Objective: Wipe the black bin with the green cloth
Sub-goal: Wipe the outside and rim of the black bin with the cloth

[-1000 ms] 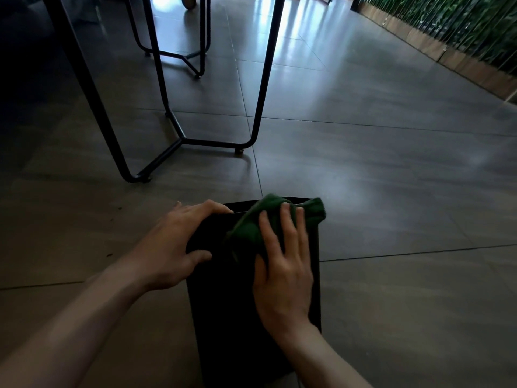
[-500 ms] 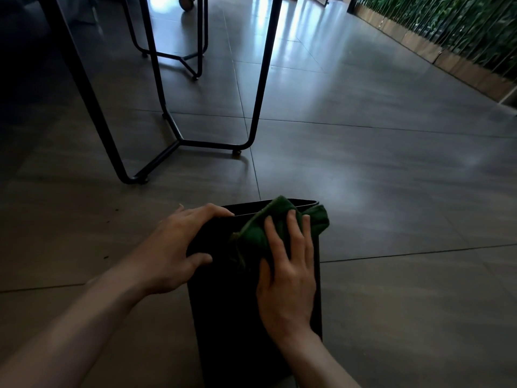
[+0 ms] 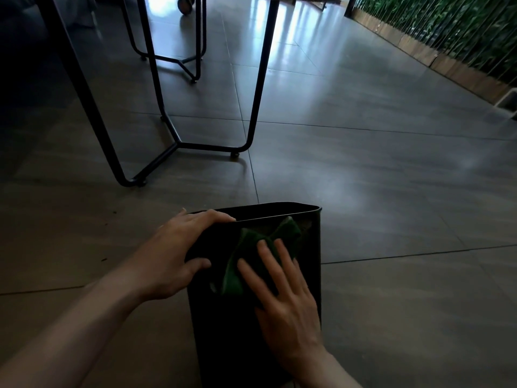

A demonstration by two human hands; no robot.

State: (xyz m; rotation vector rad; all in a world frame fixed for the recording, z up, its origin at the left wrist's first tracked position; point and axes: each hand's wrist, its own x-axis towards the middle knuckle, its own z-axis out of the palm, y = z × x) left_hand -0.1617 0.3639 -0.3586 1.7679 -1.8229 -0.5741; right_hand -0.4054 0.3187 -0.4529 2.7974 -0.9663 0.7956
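Note:
The black bin (image 3: pixel 229 340) lies tipped on the tiled floor, its open rim facing away from me. A crumpled green cloth (image 3: pixel 251 247) lies on the bin's upper side near the rim. My right hand (image 3: pixel 282 298) lies flat on the cloth with straight, spread fingers and presses it against the bin. My left hand (image 3: pixel 179 247) grips the bin's left corner: its fingers curl over the rim and its thumb is on the side wall.
Black metal table legs (image 3: pixel 173 138) stand on the floor just beyond the bin to the left, with a second frame (image 3: pixel 193 60) farther back. A planter edge with green plants (image 3: pixel 447 43) runs along the right. Open tiled floor lies to the right.
My right hand has slid the cloth back toward me, away from the rim, so the bin's rim now shows. My left hand has kept its hold on the corner.

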